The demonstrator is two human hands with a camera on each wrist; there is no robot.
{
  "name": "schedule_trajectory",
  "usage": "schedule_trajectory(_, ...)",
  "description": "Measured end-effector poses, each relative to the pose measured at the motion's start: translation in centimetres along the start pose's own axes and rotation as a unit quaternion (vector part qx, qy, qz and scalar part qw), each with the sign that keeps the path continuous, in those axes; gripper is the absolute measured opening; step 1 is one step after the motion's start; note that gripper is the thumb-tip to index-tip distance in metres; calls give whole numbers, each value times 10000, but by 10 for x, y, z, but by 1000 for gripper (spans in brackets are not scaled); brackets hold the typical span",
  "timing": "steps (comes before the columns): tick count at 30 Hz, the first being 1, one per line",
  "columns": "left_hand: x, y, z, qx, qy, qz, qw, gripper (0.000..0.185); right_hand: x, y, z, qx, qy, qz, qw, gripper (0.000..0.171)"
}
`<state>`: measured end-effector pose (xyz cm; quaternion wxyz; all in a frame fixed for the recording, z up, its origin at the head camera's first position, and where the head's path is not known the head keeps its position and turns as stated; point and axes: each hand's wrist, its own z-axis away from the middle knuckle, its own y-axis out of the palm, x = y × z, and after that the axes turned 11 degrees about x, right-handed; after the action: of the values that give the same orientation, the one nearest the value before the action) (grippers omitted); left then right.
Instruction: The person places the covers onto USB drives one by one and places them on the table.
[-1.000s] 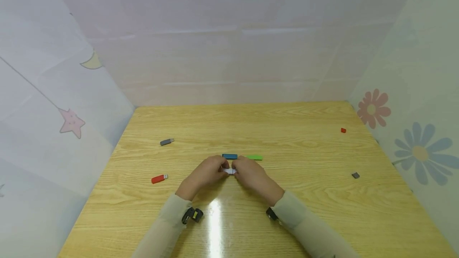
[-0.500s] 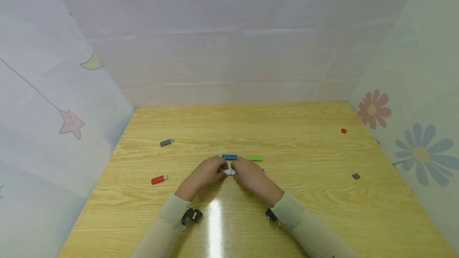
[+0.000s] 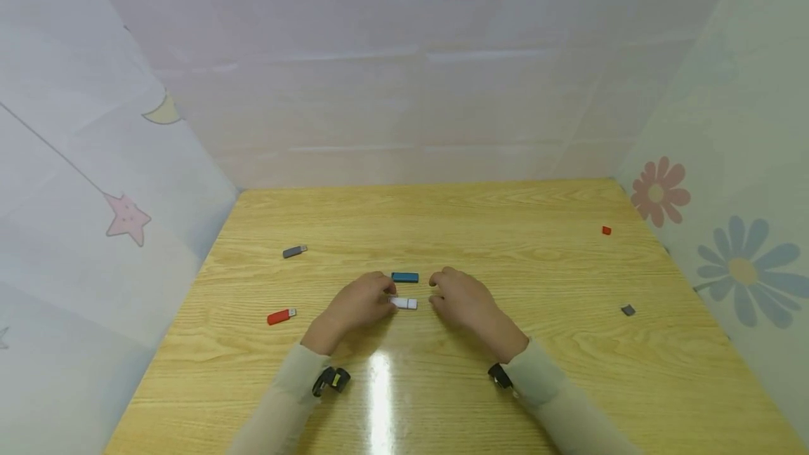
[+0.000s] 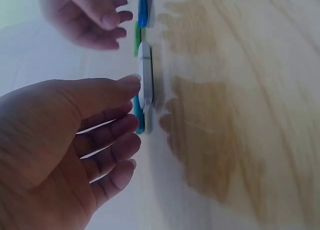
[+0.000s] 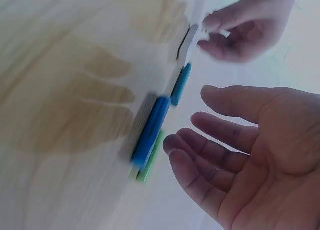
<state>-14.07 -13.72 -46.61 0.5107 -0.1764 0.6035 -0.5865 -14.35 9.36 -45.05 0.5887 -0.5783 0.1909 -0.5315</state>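
A white USB stick (image 3: 403, 303) with a seam near its right end lies mid-table. My left hand (image 3: 362, 299) is at its left end, thumb and fingers loosely bent and spread apart; in the left wrist view the thumb tip (image 4: 131, 80) overlaps the stick's edge, and whether it touches cannot be told. My right hand (image 3: 468, 304) hovers off the other end, holding nothing, fingers relaxed. Just behind the white stick lies a teal stick (image 3: 405, 277). A blue stick (image 5: 151, 131) and a green stick (image 5: 156, 152) show beside my right hand in its wrist view, but that hand hides them from the head.
To the left lie a grey USB stick (image 3: 293, 252) and a red USB stick (image 3: 279, 317), metal plugs bare. Far right are a small red piece (image 3: 607, 230) and a small grey piece (image 3: 628, 310), perhaps caps. Printed sheets enclose the wooden table (image 3: 537, 216).
Both hands had the white stick between their fingers; now the right hand has drawn away to the right, covering the green stick. The left hand has loosened and shifted slightly left.
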Motion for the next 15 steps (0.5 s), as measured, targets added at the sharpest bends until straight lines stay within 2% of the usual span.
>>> schedule_trajectory(7,12,-7,17,-146,-329,-230,9991,24,-27,-9,8,-312,212,1,9993,30)
schedule_trajectory(15,30,-12,39,-278,-725,-305,9965,30,-61,-22,25,-253,398,-222,9986,35)
